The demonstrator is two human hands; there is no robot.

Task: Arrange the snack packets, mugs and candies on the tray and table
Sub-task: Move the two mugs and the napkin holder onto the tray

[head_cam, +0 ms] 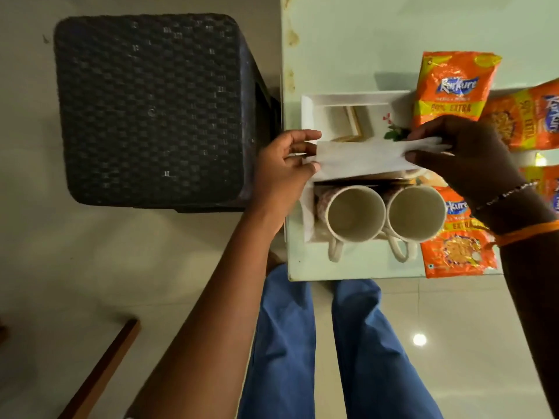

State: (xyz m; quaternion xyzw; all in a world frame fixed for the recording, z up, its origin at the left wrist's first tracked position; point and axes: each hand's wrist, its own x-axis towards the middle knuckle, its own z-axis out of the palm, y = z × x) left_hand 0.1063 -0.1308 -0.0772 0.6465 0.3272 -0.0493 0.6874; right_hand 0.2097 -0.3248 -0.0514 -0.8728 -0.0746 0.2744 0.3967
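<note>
A white rectangular tray [308,111] lies on the pale glass table [348,40]. Two white mugs, the left mug [352,217] and the right mug [416,216], stand upright side by side at the tray's near end, handles toward me. My left hand [287,164] and my right hand [462,152] each pinch one end of a white tissue [363,160] stretched above the tray's middle. Orange Kurkure snack packets lie around the tray's right side: one at the far end [453,86], one at the right [526,119], one near the front edge [456,246]. No candies show.
A dark woven stool [151,110] stands on the floor left of the table, close to its edge. A brown wooden bar [102,370] crosses the lower left floor. My blue-trousered legs [287,343] are below the table's front edge. Another orange packet [547,189] peeks at the right border.
</note>
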